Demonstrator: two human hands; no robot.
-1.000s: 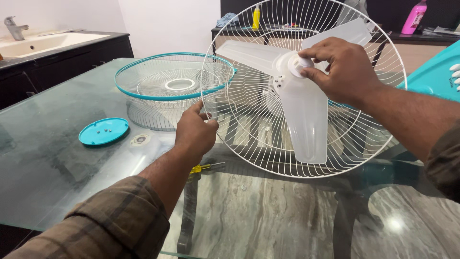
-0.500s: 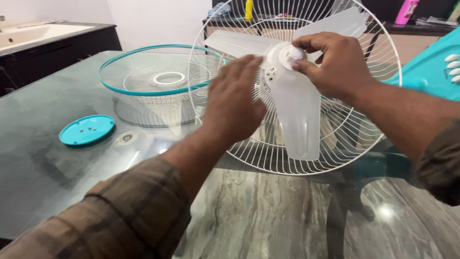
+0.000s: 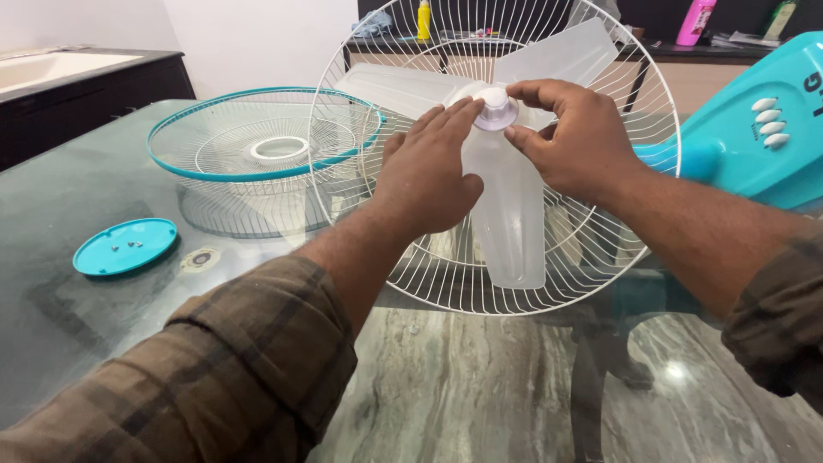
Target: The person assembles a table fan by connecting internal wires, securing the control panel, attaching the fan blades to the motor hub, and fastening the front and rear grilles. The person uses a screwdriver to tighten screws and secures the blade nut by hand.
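Pinching the cap (image 3: 495, 108), the right hand (image 3: 570, 141) turns it; the left hand (image 3: 429, 171) lies open, bracing the blade (image 3: 510, 223).

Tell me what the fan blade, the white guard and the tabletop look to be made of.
Fan blade: translucent frosted plastic, probably; the guard's wires show faintly through it.
White guard: thin wire, likely metal with a glossy white coat.
Tabletop: clear glass; it reflects the room, and the marbled floor shows through it.
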